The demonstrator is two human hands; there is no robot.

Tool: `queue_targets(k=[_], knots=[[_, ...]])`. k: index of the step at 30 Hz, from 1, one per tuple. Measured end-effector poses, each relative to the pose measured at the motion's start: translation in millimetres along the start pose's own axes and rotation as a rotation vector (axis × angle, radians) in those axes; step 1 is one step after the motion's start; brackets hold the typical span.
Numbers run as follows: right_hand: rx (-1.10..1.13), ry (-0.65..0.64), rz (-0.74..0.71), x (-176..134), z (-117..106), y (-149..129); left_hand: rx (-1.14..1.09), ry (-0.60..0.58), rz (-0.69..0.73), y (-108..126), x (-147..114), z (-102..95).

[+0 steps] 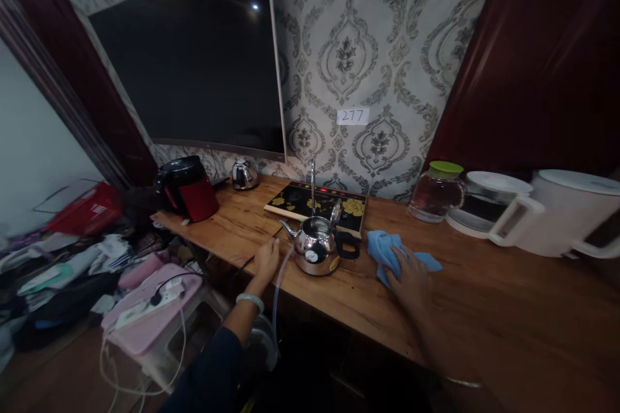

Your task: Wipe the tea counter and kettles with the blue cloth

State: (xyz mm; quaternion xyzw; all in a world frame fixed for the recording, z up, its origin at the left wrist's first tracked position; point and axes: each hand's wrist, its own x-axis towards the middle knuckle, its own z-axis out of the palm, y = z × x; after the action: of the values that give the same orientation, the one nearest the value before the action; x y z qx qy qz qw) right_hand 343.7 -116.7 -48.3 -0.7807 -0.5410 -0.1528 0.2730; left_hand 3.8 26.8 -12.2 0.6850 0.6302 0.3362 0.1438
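My right hand (411, 281) presses a crumpled blue cloth (385, 248) onto the wooden tabletop, to the right of a shiny steel kettle (312, 248). The kettle's black handle (347, 245) points toward that hand. Its lid (336, 211) stands tipped up, and a thin metal spout (312, 187) reaches over the opening. At the table's front edge, left of the kettle, my left hand (266, 261) has its fingers curled closed. A black cord runs by those fingers; whether they hold it is hidden. Beside this hand, a clear tube (277, 297) hangs over the edge.
Behind the kettle lies a black-and-gold tea stove (290, 200) with red lights. A red-and-black appliance (194, 190) and a small steel pot (245, 175) stand left. A green-lidded glass jug (434, 197) and white pitchers (562, 213) stand right. A pink stool (150, 329) carries a power strip.
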Motion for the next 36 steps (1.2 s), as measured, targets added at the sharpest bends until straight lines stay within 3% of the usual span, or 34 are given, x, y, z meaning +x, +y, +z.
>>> queue_targets(k=[9,36], knots=[[0.031,-0.005,-0.020,-2,7,5,0.115,-0.111,-0.029,4,-5,0.2],[0.043,-0.009,-0.012,-1,1,3,0.202,-0.144,-0.012,10,-9,-2.1]])
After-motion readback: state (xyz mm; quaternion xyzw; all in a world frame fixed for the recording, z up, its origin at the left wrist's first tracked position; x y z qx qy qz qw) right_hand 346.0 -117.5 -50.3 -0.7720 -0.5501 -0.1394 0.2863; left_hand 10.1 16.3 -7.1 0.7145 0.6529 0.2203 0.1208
